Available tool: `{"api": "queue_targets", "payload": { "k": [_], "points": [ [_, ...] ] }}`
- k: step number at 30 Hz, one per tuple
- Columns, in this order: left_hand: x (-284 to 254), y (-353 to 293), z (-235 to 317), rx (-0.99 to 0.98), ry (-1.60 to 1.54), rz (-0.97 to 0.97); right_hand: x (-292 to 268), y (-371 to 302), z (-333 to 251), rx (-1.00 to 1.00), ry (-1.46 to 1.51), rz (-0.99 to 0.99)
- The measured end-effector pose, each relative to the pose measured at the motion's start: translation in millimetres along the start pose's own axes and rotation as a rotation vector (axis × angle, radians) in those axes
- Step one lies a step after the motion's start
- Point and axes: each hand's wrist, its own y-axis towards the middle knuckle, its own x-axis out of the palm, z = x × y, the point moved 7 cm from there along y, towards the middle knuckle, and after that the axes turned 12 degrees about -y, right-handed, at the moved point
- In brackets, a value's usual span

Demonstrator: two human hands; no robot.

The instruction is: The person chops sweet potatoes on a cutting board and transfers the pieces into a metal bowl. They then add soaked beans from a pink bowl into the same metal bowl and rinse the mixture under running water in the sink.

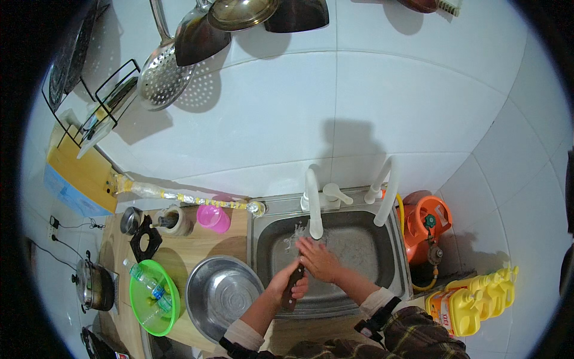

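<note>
Knife [294, 280], one: brown riveted handle, blade mostly hidden by the hands; located over the left front part of the steel sink [365, 254]. Left hand [289, 282], nearer to the handle, has its fingers wrapped around it. Right hand [320, 261] lies just beyond and to the right, its fingers extended and close together at the blade end; whether they press on the blade cannot be told. From the right fingers, the handle lies toward the person. Its long axis runs nearly front to back, butt toward the person, other end pointing to the sink's far side and slightly right. White tap [313, 206], one, just beyond the right fingertips; second white tap [387, 191] to its right. Left of the sink, on a wooden counter [182, 246]: steel bowl [224, 293]; pink cup [213, 219]; green basin [137, 308] holding plastic bottles [147, 281]. Right of the sink: orange gas cylinder [417, 242].
</note>
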Motion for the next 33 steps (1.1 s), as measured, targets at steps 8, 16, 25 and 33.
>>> {"api": "queue_targets", "payload": {
  "k": [8,16,25,33],
  "points": [
    [0,56,13,0.102,-0.070,0.167,-31,-26,9,0.387,0.574,0.228],
    [26,91,22,0.238,-0.106,0.176,-49,-25,36,0.496,0.717,0.206],
    [26,87,31,0.268,-0.221,0.169,-110,-31,45,0.287,-0.500,0.536],
    [7,60,14,0.194,0.001,0.323,-100,-13,85,0.382,-0.707,0.426]
  ]
}}
